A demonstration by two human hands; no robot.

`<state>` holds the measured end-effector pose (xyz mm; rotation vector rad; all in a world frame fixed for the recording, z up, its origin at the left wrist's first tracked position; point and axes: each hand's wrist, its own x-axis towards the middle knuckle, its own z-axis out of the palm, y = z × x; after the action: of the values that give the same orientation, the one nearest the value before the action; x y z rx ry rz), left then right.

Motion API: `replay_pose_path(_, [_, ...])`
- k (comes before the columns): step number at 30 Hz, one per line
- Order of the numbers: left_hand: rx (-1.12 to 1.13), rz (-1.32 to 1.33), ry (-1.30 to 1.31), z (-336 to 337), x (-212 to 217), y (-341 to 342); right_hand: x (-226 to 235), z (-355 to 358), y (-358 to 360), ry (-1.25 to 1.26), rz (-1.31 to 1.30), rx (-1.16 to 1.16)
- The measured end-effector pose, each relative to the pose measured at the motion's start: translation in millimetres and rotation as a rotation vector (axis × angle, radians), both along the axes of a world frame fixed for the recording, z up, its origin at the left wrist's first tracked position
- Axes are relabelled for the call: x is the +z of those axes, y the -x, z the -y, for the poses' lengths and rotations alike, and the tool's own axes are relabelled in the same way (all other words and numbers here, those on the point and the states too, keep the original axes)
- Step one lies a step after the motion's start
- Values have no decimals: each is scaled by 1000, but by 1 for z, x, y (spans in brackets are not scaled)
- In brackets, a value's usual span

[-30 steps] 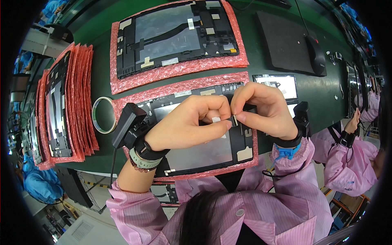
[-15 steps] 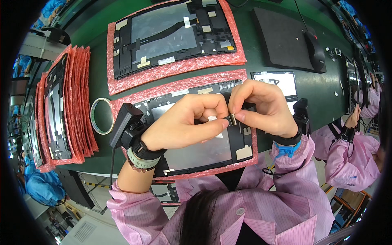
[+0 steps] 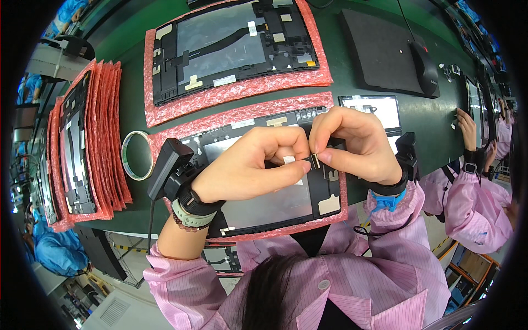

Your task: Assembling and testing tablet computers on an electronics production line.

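Note:
My left hand and my right hand meet over a screen panel lying on red bubble wrap. Between their fingertips is the small black and gold end of a flat cable. Thumb and index finger of my left hand pinch it from the left, with a white label showing by the curled fingers. From the right, my right thumb and index finger close on the same end. Most of the cable is hidden by my hands.
Farther back, another screen panel lies on red bubble wrap. Wrapped panels stand stacked at left, near a tape roll. A black pad and mouse sit back right. A co-worker's hand is at far right.
My hands stay almost in place, with my left fingers and the white label shifting slightly. At far right, the co-worker's hand has moved up to the table edge.

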<state>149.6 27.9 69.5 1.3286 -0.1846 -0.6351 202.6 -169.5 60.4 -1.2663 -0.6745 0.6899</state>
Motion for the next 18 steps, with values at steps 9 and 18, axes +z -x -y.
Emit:
replay_pose_path(9, [2, -11, 2, 0, -1, 0, -5, 1, -1, -22, 27, 20])
replay_pose_path(18, [-3, -28, 6, -4, 1, 0, 1, -1, -1, -17, -22, -31])
